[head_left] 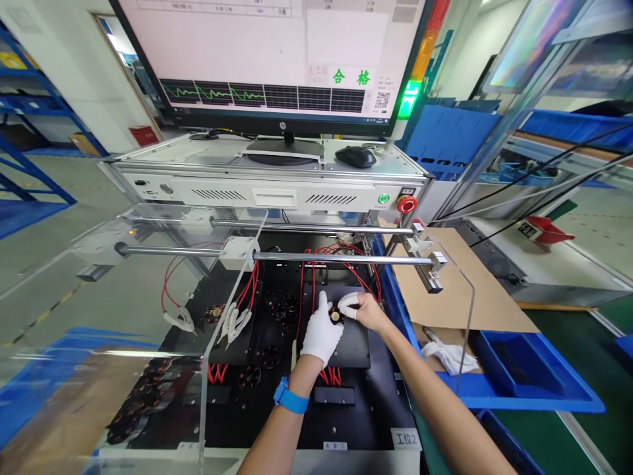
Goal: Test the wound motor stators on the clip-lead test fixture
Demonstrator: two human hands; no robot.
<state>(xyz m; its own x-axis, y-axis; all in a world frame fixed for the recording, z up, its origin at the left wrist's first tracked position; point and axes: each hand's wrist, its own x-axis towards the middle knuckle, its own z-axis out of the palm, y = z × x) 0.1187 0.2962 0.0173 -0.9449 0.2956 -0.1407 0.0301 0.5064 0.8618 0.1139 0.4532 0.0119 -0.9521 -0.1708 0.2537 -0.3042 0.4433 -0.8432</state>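
A small round motor (335, 317) with a pale centre and dark, copper-tinged rim sits on a black raised plate (357, 351). My left hand (320, 335), in a white glove and with a blue wristband, closes against its left side, index finger pointing away from me. From the right, my right hand (361, 310) pinches at the motor's rim, its fingertips covered in white. What lies under the fingers of both hands is hidden. Red wires (330, 376) come out below the plate. More motors (270, 357) lie on the black bench to the left.
A clear acrylic cover (204, 369) stands at the left. Metal rods (326, 258) cross beyond my hands. White clips on red leads (236, 323) hang left. Behind are a monitor (283, 125), mouse (355, 156) and red stop button (406, 204). Blue trays (524, 363) and cardboard (445, 284) lie right.
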